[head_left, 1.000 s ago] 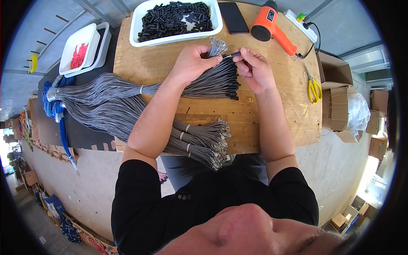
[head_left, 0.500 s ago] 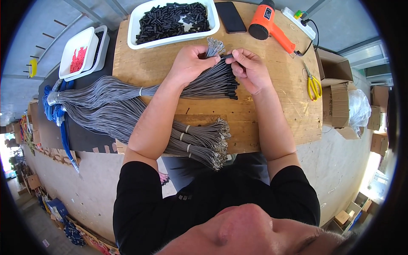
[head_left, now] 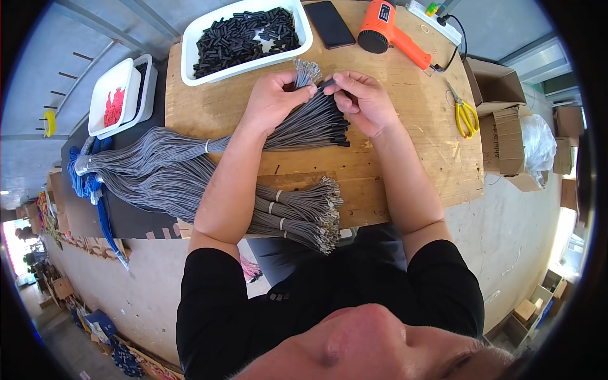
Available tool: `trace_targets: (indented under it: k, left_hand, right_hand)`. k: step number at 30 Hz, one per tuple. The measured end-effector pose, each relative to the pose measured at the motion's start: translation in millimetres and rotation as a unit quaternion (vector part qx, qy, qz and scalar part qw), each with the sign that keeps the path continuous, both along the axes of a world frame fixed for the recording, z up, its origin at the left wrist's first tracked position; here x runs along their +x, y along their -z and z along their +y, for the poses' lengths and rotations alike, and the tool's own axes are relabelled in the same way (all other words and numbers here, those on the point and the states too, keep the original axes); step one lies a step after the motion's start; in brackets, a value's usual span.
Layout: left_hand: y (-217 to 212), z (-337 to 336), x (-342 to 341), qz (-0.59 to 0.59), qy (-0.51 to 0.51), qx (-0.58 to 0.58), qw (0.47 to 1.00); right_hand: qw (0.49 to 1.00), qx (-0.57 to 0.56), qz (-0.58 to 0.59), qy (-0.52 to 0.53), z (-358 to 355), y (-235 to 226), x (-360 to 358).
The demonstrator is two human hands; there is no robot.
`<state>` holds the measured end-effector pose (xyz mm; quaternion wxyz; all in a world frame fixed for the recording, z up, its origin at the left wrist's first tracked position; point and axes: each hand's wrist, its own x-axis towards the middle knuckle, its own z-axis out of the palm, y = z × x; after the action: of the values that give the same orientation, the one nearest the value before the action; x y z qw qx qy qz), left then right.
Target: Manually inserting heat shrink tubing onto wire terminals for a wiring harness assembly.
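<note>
My left hand is closed around the upper strands of a grey cable bundle; their bare silvery ends stick up past its thumb and fingers. Close beside it, my right hand pinches a short black sleeve at the end of a strand. Below the hands, many strands of the same bundle fan out to the right, tipped with black sleeves. Nearer to me lie several tied grey cable bundles with metal terminals at their ends.
Beyond my hands stands a white tub of loose black sleeves. A phone, an orange heat gun and a power strip line the far edge. Yellow-handled scissors lie at the right. Another white tub holds red pieces.
The view has shifted slightly, moving the table items a little within the picture. Both hands keep their grips, with the black sleeve still between my right fingers.
</note>
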<state>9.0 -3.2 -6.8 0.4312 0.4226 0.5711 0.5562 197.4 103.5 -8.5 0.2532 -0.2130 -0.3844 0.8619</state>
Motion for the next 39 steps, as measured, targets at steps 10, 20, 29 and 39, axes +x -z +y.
trace_targets:
  k: [10, 20, 29, 39]
  left_hand:
    - [-0.9, 1.4, 0.9, -0.065, -0.03, -0.01, 0.997]
    - [-7.7, 1.5, 3.4, -0.078, -0.042, -0.015, 0.996]
    - [-5.7, 1.5, -0.3, -0.111, -0.036, -0.014, 0.993]
    - [-10.1, 0.1, 2.7, -0.106, -0.046, -0.012, 0.993]
  right_hand:
    - [0.98, -0.071, 0.087, 0.163, 24.8, 12.2, 7.2]
    - [0.994, -0.01, 0.056, 0.09, 19.1, 10.2, 5.8]
    - [0.989, 0.113, -0.016, 0.098, -9.3, -12.9, -5.9]
    - [0.977, 0.174, -0.096, 0.076, -4.0, -7.3, 0.6]
